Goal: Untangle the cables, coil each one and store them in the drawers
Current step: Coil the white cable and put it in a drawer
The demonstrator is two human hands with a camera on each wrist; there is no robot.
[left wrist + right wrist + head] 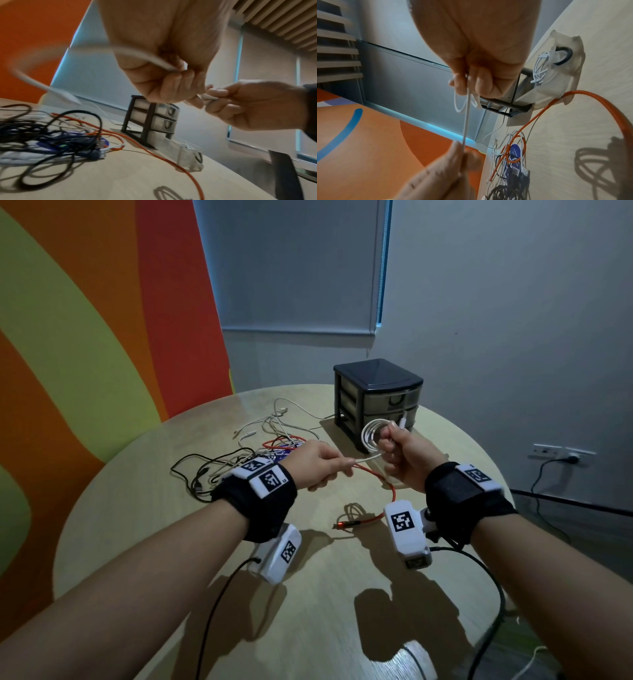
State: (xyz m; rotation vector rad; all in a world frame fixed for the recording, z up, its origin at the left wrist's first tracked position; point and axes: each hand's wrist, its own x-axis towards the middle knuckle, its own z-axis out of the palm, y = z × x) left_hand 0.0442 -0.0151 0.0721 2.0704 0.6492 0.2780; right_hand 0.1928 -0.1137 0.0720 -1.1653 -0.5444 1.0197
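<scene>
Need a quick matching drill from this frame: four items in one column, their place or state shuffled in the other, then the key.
Items
1. white cable
2. orange cable
3. bottom drawer
4. black cable

Places or states
A. pulled out, a coiled white cord inside
B. partly coiled in the right hand, its free end pinched by the left hand
C. lying on the table at the left edge of the tangle
D. trailing from the tangle across the table toward the person

Pairs: 1-B, 2-D, 3-A, 4-C
</scene>
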